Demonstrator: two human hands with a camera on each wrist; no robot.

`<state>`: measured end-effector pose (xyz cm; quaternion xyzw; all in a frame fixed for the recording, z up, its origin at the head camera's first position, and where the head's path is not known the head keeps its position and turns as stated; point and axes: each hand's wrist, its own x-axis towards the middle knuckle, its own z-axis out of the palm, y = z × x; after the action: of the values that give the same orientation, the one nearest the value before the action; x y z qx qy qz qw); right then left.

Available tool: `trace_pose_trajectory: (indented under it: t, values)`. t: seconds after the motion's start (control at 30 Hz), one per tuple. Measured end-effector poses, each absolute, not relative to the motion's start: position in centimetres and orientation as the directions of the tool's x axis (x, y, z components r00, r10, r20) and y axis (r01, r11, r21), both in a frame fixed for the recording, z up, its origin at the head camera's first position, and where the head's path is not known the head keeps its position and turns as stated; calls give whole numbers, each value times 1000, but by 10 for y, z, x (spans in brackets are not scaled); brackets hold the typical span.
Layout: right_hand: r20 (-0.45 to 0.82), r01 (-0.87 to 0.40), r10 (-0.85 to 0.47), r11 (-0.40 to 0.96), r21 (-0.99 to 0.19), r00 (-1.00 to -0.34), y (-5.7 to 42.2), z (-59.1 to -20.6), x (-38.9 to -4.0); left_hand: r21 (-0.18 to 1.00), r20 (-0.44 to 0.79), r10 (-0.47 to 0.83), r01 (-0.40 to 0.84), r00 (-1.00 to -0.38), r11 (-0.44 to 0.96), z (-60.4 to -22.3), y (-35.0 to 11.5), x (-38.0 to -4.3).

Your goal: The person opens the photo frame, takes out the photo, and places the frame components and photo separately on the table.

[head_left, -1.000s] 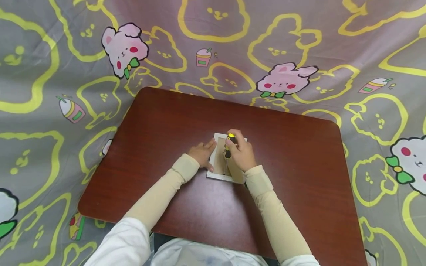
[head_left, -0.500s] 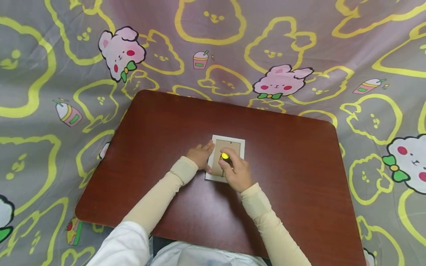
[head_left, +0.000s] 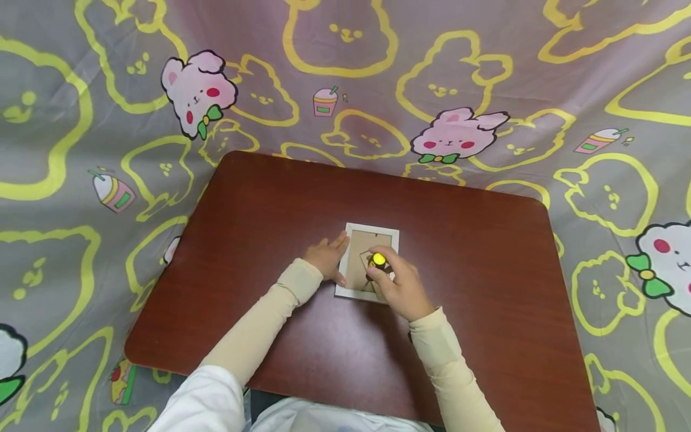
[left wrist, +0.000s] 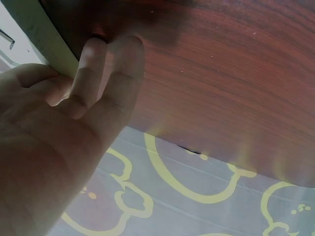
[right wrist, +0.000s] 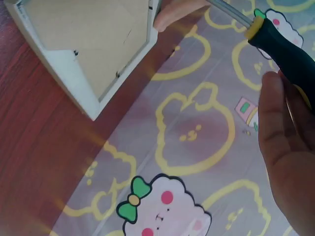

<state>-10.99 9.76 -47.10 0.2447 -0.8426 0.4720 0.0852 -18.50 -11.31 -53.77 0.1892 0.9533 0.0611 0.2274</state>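
A white picture frame (head_left: 372, 228) lies on the table with its brown backing board (head_left: 357, 249) facing up. My left hand (head_left: 326, 259) rests along the frame's left edge; its fingers stretch out in the left wrist view, beside the frame's side (left wrist: 47, 37). My right hand (head_left: 407, 291) grips a screwdriver (head_left: 379, 260) over the backing, its yellow-ended handle pointing up towards the head camera. In the right wrist view the screwdriver (right wrist: 285, 54) shows a dark handle, a yellow collar and a metal shank. Its tip is out of that view. Small dark tabs (right wrist: 118, 74) sit along the frame's inner edge.
The frame lies near the middle of a reddish-brown wooden table (head_left: 270, 210) with rounded corners. A grey curtain (head_left: 302, 54) printed with yellow outlines and pink rabbits hangs behind the table and at its sides.
My right hand has brought the screwdriver handle nearer to me, then a little right, uncovering the frame's far right corner. My left hand stays on the frame. The head view has shifted slightly.
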Motion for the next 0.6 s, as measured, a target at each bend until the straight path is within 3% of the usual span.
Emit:
trace_pose_trajectory:
  t: [0.17,0.37,0.47,0.6]
  values:
    - [399,-470,-250,418,-777,-882,109,-473,-112,210,-421,381,320,-823,924,-541,-112,-186]
    - [386,-371,47,187,-910,-921,126,-474,-125,229,-433,384,312,-816,922,-544,-110,-188]
    - [437,-411,35,283,-867,-899,131,-480,-125,237,-435,387,311,-813,920,-541,-110,-187]
    - [518,-509,-112,445,-737,-848,127,-494,-117,245,-429,385,304,-817,920,-538,-111,-184]
